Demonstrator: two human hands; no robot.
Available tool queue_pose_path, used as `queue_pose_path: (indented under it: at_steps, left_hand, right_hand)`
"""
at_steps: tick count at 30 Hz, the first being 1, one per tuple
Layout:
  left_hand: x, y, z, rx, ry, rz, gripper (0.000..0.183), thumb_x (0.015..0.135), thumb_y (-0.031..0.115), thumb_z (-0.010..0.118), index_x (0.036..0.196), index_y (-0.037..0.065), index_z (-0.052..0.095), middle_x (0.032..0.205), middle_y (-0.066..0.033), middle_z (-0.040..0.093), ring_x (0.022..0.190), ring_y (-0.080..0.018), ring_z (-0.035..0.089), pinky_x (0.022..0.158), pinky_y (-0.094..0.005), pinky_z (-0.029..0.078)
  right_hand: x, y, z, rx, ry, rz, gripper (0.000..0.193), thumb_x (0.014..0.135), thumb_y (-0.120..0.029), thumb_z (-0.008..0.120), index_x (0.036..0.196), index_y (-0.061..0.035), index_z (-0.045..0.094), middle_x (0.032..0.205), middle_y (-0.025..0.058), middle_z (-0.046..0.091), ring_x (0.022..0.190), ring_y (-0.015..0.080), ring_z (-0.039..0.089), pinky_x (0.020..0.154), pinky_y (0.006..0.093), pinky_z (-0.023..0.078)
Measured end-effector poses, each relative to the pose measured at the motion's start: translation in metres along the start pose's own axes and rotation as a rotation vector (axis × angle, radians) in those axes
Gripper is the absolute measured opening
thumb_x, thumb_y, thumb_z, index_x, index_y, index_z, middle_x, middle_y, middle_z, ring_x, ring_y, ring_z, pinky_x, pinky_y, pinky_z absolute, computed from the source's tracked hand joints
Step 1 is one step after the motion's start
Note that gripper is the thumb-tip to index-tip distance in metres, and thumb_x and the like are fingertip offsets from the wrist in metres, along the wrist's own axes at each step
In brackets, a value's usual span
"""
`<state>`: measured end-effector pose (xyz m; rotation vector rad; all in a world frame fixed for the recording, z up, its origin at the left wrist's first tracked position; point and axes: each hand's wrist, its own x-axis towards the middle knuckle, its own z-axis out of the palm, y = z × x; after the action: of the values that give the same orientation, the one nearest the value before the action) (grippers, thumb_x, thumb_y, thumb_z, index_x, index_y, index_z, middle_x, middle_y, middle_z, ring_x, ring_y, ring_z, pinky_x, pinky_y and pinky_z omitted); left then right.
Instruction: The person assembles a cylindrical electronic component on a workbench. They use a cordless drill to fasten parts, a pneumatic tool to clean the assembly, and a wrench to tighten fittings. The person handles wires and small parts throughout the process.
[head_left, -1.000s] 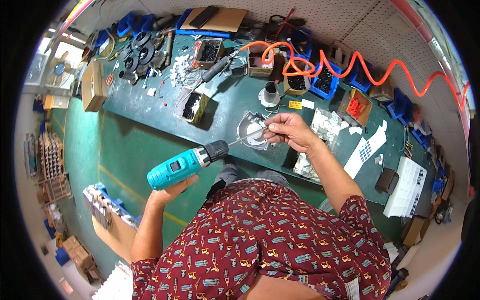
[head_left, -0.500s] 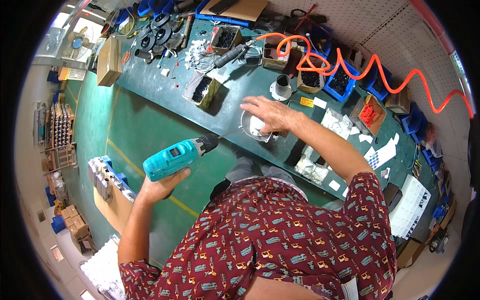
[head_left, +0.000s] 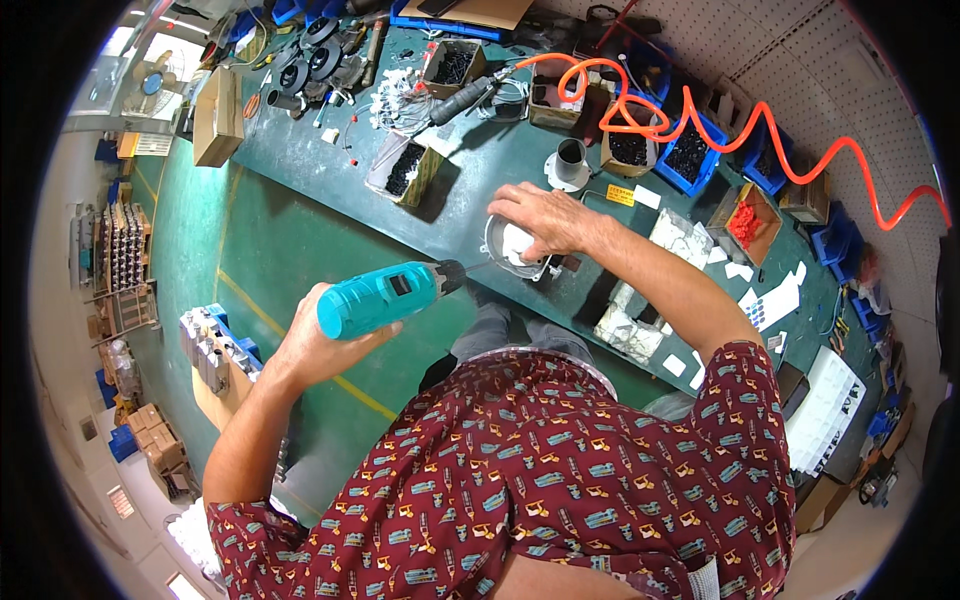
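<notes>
Head view: left hand grips the drill left of the housing, its bit aimed that way; right hand arches over the housing, fingers clasping its rim, apparently steadying it on the bench.

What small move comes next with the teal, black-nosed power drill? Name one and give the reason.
Probably line up the thin metal bit with the near edge of the round grey metal housing: the left hand grips the drill with its bit aimed there, while the right hand rests on the housing. Whether bit and housing touch is too small to tell.
</notes>
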<state>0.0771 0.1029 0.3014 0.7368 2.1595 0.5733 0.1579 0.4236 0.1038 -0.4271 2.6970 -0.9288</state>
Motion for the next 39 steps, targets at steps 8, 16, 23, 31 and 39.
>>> queue_pose_path:
  at_steps: [8,16,23,31,39]
  left_hand:
    - [0.009,0.013,0.001,0.204,-0.051,-0.028,0.027,0.085,0.024,0.084,0.102,0.004,0.076,0.083,-0.0094,0.076,0.071,-0.0182,0.069,0.071,-0.0345,0.058]
    - [0.031,0.073,-0.005,0.488,-0.151,0.005,0.032,0.079,0.011,0.078,0.109,0.002,0.074,0.093,-0.0201,0.076,0.086,-0.0362,0.075,0.078,-0.0419,0.061]
    - [0.033,0.085,0.008,0.573,-0.184,-0.043,0.043,0.074,0.01,0.074,0.115,0.001,0.072,0.093,-0.0244,0.074,0.09,-0.0407,0.073,0.082,-0.0457,0.06]
    - [0.009,0.088,0.002,0.556,-0.003,0.12,0.04,0.072,0.013,0.076,0.112,0.005,0.074,0.086,-0.0203,0.074,0.085,-0.0408,0.071,0.077,-0.0483,0.057]
    - [-0.033,-0.028,-0.029,-0.017,0.413,0.138,0.031,0.087,0.015,0.082,0.115,0.005,0.073,0.086,-0.0101,0.074,0.078,-0.0246,0.071,0.074,-0.0337,0.056]
  right_hand:
    - [0.002,0.001,0.004,-0.03,0.017,-0.008,0.083,0.066,-0.016,0.087,0.141,-0.014,0.051,0.146,0.0081,0.048,0.135,0.0328,0.049,0.103,0.0488,0.055]
    - [-0.001,0.001,0.006,-0.015,0.058,-0.028,0.085,0.062,-0.014,0.089,0.139,-0.0144,0.051,0.149,0.0082,0.046,0.136,0.0336,0.048,0.102,0.0484,0.055]
    - [-0.003,0.0,0.007,-0.009,0.062,-0.012,0.085,0.062,-0.013,0.089,0.139,-0.0158,0.051,0.152,0.0102,0.043,0.137,0.036,0.047,0.104,0.0512,0.053]
    - [0.0,-0.005,0.006,-0.04,0.027,-0.03,0.086,0.062,-0.012,0.09,0.138,-0.0139,0.049,0.156,0.0121,0.038,0.136,0.0399,0.048,0.099,0.0518,0.056]
    - [0.034,-0.002,0.001,0.175,0.257,-0.091,0.066,0.08,-0.028,0.076,0.141,-0.0102,0.058,0.155,0.023,0.046,0.142,0.0446,0.044,0.117,0.0509,0.041]
